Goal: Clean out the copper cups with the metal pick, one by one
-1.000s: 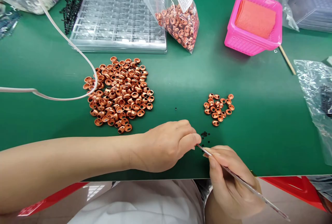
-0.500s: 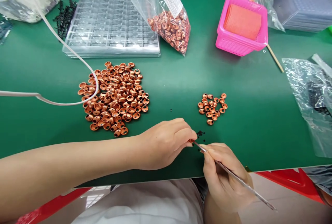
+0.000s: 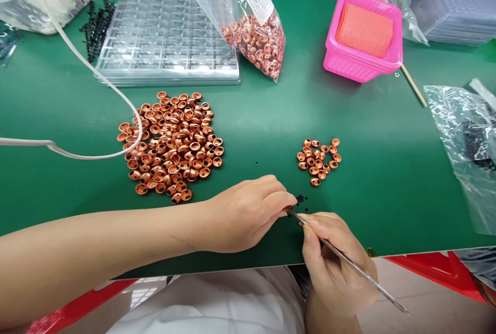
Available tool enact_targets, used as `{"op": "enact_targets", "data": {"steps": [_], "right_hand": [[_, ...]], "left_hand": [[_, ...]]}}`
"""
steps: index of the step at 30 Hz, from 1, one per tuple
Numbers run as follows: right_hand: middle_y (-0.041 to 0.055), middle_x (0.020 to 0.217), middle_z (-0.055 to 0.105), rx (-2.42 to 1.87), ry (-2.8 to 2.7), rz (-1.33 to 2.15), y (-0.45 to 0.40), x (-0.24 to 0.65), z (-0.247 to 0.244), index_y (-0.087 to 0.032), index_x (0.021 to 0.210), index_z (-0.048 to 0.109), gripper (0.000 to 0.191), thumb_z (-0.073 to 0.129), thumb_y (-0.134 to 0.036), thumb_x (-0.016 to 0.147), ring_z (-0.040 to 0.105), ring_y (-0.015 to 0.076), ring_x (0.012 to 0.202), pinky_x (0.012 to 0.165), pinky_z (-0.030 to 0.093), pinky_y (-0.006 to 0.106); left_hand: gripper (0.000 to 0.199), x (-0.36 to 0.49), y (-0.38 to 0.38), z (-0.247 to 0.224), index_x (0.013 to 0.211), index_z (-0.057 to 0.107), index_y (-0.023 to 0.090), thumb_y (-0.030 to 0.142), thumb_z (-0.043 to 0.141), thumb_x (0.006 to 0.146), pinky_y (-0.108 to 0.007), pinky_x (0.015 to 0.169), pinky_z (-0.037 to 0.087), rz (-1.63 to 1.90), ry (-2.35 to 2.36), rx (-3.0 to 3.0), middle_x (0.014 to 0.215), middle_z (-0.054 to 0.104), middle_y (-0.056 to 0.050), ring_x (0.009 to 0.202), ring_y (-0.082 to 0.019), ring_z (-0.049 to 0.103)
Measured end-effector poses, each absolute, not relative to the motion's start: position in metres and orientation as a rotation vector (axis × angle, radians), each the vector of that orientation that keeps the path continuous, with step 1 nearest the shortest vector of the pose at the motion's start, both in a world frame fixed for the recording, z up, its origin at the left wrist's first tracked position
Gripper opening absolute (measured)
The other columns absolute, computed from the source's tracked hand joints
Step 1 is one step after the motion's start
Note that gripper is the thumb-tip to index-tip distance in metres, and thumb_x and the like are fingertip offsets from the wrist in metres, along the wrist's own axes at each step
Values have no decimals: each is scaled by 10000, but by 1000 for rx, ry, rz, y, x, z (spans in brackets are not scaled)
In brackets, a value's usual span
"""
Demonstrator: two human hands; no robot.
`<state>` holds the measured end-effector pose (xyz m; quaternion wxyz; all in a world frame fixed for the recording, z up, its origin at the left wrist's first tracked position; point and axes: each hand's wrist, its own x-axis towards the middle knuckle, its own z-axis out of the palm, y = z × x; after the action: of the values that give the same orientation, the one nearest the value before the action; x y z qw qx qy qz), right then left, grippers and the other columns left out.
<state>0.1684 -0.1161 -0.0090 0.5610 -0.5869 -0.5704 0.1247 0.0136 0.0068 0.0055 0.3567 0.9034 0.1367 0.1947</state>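
Observation:
Between the fingertips of my left hand [image 3: 248, 215] is a small copper-coloured cup-shaped part [image 3: 287, 209], mostly covered by the fingers. My right hand [image 3: 337, 261] grips a thin metal rod tool [image 3: 358, 269] like a pen, its tip touching the part. Just beyond the fingertips lie several tiny black pieces [image 3: 300, 199]. A small group of copper-coloured parts [image 3: 318, 156] with holes sits past my right hand. To the left, beyond my left forearm, spreads a large pile of the same parts [image 3: 174, 143].
Farther back are a stack of clear compartment trays [image 3: 155, 34], a clear bag of copper parts [image 3: 256, 45] and a pink basket [image 3: 349, 65] holding an orange-red cloth. A white cord [image 3: 96, 157] loops over the pile's left side. At right lies a plastic bag [image 3: 457, 132] with black parts.
The rod tool's rear end has swung slightly left and down. The hands otherwise keep nearly the same pose, and the view has shifted a little.

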Motion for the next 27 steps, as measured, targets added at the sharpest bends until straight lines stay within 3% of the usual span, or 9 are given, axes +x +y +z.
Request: {"op": "enact_targets", "data": {"steps": [27], "right_hand": [[53, 919, 708, -1371, -1309, 311, -117, 168, -10, -162, 1015, 640, 358, 576, 79, 758, 664, 176, 830, 712, 562, 372]], "left_hand": [[134, 14, 9, 6, 1043, 558, 119, 90, 483, 935, -280, 731, 501, 532, 377, 2287, 907, 652, -90, 821, -169, 565]]}}
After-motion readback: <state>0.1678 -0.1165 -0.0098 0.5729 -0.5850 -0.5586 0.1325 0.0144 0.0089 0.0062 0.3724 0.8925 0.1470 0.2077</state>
